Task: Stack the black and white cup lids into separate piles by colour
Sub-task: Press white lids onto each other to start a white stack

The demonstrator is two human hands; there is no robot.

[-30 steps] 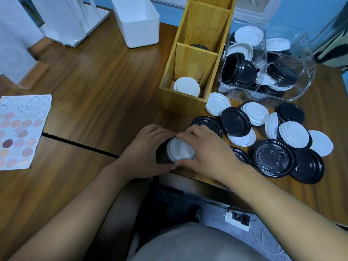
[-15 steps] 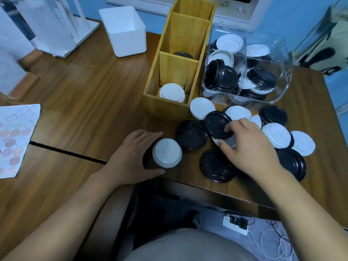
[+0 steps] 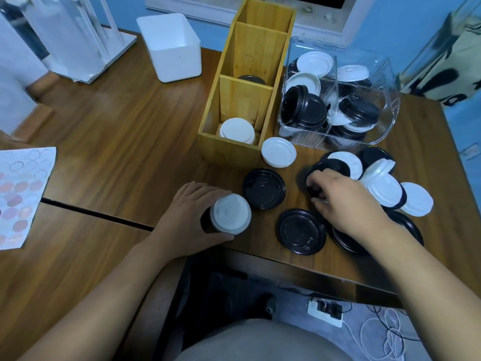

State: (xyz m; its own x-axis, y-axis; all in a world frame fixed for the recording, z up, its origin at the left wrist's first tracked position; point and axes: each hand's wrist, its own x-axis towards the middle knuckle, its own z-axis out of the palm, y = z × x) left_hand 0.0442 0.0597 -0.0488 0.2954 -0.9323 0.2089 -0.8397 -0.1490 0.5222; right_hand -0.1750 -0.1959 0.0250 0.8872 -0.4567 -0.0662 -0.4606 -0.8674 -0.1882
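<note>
My left hand (image 3: 187,217) grips a stack of lids (image 3: 230,214) standing on the table, white lid on top, dark ones below. My right hand (image 3: 343,201) reaches into the loose heap and its curled fingers pinch a black lid (image 3: 330,166) at the rim. Two black lids lie flat between my hands, one (image 3: 264,188) near the stack and one (image 3: 302,231) at the table edge. A white lid (image 3: 278,152) lies beside the wooden box. More white lids (image 3: 385,188) and black ones are mixed to the right.
A wooden divided box (image 3: 234,152) holds white lids in its front compartment and a black one further back. A clear plastic bin (image 3: 385,121) holds mixed lids. Behind stand a white tub (image 3: 171,48) and a clear stand (image 3: 73,40). A sticker sheet (image 3: 20,194) lies left.
My right hand left the stack, moved right into the heap and closed on a black lid. The left hand stays on the stack. The camera view shifted slightly.
</note>
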